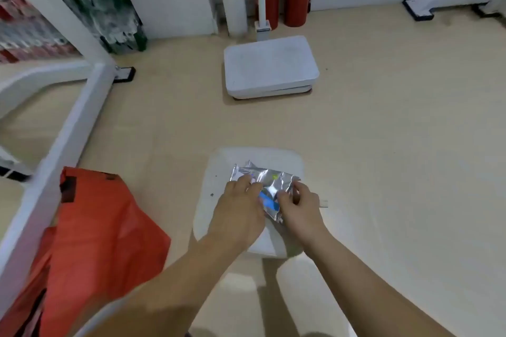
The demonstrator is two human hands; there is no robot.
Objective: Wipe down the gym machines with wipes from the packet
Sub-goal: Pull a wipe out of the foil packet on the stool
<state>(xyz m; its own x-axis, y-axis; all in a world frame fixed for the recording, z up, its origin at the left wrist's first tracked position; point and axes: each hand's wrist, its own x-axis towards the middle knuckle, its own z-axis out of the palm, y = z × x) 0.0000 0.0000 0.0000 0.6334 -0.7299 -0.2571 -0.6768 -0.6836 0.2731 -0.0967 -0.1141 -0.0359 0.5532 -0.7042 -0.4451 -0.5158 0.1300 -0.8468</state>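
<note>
Pinching the foil wipes packet [273, 176], which lies on the white pad [219, 169], from both sides, the left hand [237, 208] and right hand [302, 206] risk tearing the crinkled foil wide or sliding it off the pad's right edge if they pull unevenly.

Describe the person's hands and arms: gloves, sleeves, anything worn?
The left hand and right hand are bare, with no gloves or rings visible. Both forearms are uncovered, with no watch or wristband at either wrist. No sleeve shows clearly. The left arm blurs near the bottom edge, so a short sleeve there cannot be ruled out.
</note>
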